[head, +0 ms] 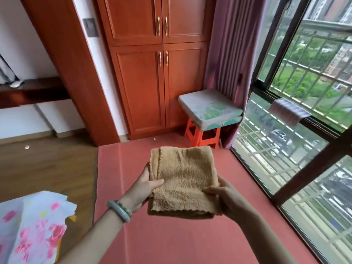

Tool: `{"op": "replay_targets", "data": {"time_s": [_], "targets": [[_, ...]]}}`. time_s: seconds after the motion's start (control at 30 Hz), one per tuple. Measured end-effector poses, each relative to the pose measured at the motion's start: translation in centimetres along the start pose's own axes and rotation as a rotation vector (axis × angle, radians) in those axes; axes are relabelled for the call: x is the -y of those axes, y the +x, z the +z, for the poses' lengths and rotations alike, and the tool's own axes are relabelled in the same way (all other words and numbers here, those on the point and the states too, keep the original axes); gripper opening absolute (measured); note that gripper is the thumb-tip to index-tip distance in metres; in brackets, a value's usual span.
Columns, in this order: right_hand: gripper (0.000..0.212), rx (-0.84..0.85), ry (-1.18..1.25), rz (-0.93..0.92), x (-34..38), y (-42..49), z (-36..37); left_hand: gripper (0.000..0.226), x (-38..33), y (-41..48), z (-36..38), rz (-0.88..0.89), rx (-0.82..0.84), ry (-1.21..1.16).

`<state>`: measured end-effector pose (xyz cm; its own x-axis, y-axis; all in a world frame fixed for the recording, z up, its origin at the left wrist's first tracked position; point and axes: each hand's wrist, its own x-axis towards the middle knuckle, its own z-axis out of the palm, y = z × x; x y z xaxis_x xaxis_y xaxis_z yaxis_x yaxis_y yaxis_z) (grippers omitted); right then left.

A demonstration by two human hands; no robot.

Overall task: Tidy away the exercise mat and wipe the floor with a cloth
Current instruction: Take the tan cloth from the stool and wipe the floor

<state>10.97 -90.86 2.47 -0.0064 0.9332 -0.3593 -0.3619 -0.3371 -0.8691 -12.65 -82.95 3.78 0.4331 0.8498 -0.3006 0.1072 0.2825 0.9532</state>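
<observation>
Above the red mat (171, 241), near the window (285, 168): a folded tan cloth (182, 180) held level between both hands, clear of the floor. The left hand (150, 185), with a bracelet (119, 210) at the wrist, takes the cloth's left edge, thumb on top and fingers hidden beneath. The right hand (224, 195) takes the near right corner likewise, so each grip is closed on the cloth and neither is free. The mat lies spread flat, its left edge meeting the wood floor (47, 168), and appears not yet tidied away. A folded pad (209, 109) rests on an orange stool (202, 136) beside the curtain. Likely hazards: (a) the cloth is held only at its edges, so releasing one grip would probably let the loose layers fall open; (b) wiping begun now would reach only the exposed boards, since the mat covers the floor below it; (c) with both hands occupied, lifting the mat requires setting the cloth down first, and laying it on the mat would put it in the way.
</observation>
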Motion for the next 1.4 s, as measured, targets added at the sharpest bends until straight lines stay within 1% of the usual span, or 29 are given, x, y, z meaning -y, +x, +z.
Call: {"op": "replay_targets", "data": {"time_s": [0.17, 0.33, 0.57, 0.77, 0.93, 1.03, 1.13, 1.23, 1.4], "targets": [[0.058, -0.018, -0.020, -0.005, 2.5, 6.9, 0.3, 0.062, -1.2, 6.4, -2.4, 0.010, -0.027, -0.036], [0.058, -0.023, -0.015, -0.009, 5.6, 16.0, -1.1, 0.053, -3.4, 15.5, -4.1, 0.007, -0.025, -0.032], [0.055, -0.005, 0.017, 0.005, 12.3, 29.0, -2.9, 0.062, -8.6, 29.4, -6.7, -0.014, -0.050, 0.005], [0.058, -0.012, 0.003, 0.022, 17.0, 38.6, -4.1, 0.055, -11.5, 39.1, -8.7, -0.024, -0.076, 0.016], [0.061, -0.021, 0.003, 0.034, 19.6, 46.8, -4.5, 0.065, -13.1, 47.4, -11.8, -0.050, -0.063, 0.041], [0.061, -0.064, 0.030, 0.012, 21.1, 52.1, -4.5, 0.067, -14.6, 53.7, -13.7, -0.055, -0.023, 0.056], [0.058, -0.120, 0.066, -0.020, 23.1, 56.9, -4.3, 0.062, -16.6, 60.1, -15.3, -0.031, 0.036, 0.051], [0.053, -0.189, 0.119, -0.034, 25.0, 61.2, -3.9, 0.063, -18.9, 66.3, -17.0, -0.035, 0.115, 0.092], [0.056, -0.290, 0.200, -0.064, 27.6, 67.1, -4.3, 0.063, -22.0, 75.9, -18.8, -0.039, 0.261, 0.165]]}}
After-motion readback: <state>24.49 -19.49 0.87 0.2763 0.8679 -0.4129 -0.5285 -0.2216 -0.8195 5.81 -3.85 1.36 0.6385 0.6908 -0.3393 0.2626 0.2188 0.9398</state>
